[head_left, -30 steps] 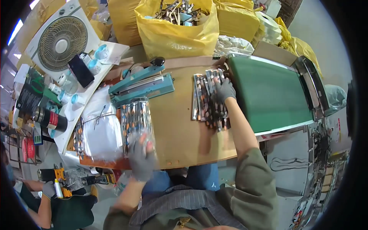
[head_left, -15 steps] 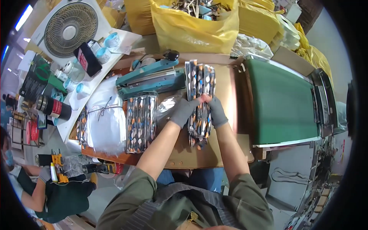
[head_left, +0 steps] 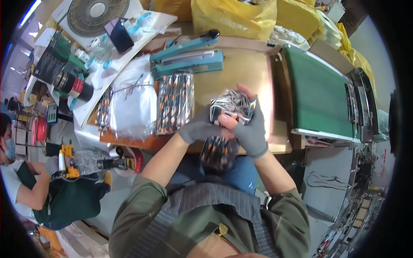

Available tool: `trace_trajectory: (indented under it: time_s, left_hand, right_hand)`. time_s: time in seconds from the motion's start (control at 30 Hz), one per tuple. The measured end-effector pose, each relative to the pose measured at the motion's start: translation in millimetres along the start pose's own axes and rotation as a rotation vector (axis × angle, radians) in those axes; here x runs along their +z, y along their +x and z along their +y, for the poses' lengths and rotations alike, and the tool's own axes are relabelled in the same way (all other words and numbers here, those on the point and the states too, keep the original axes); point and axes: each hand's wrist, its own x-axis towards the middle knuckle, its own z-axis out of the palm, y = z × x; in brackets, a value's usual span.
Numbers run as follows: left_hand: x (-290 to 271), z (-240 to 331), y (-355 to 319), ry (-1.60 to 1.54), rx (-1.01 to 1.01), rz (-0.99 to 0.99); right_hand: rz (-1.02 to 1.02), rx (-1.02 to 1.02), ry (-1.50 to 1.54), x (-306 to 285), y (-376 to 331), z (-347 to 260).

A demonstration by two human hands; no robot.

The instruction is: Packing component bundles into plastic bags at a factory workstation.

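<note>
Between my hands, a thick bundle of dark patterned strips [head_left: 220, 148] stands on end, its pale layered ends facing up. My left hand [head_left: 201, 128], in a grey glove with bare fingertips, is closed round the bundle's left side. My right hand [head_left: 254, 131], gloved the same way, wraps its right side, with the thumb across the front. The bundle's lower part hangs in front of the table edge, close to my lap. Left of my hands lies a similar patterned bundle [head_left: 175, 103] in clear plastic. Beside it is a stack of clear plastic bags [head_left: 133, 107] tied with string.
Behind the bundles stands a teal hand sealer [head_left: 189, 63]. A green-topped surface [head_left: 320, 92] is at the right, and a yellow sack [head_left: 234, 21] at the back. The left shelf holds a phone [head_left: 119, 35], a flask [head_left: 73, 85] and a fan [head_left: 98, 10]. A masked co-worker [head_left: 32, 176] sits at lower left.
The bundle has gone from lying flat on the table to standing on end, nearer my body. Both hands now wrap its sides. The view has shifted, so the table sits higher.
</note>
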Motion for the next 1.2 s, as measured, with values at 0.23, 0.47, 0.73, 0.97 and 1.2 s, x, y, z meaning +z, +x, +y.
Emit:
trace_trajectory:
  time_s: [0.23, 0.47, 0.73, 0.97, 1.2]
  left_hand:
    - [35.3, -52.2, -65.4, -0.097, 0.296, 0.243]
    - [19.8, 69.3, -72.8, 0.583, 0.326, 0.131]
    - [71.5, -3.9, -134.9, 0.496, 0.494, 0.775]
    - [110.9, -47.1, -205.1, 0.71, 0.266, 0.124]
    - [58.2, 64.8, -62.9, 1.021, 0.268, 0.446]
  right_hand:
    - [-0.395, 0.327, 0.246, -11.8, -22.6, 36.5]
    - [-0.655, 0.374, 0.324, 18.6, -25.5, 68.9]
    - [-0.363, 0.183, 0.46, 18.6, -72.5, 67.1]
    - [-0.263, 0.574, -0.02, -43.0, -209.7, 94.0]
    - [0.2, -0.677, -1.097, -10.3, -95.6, -8.7]
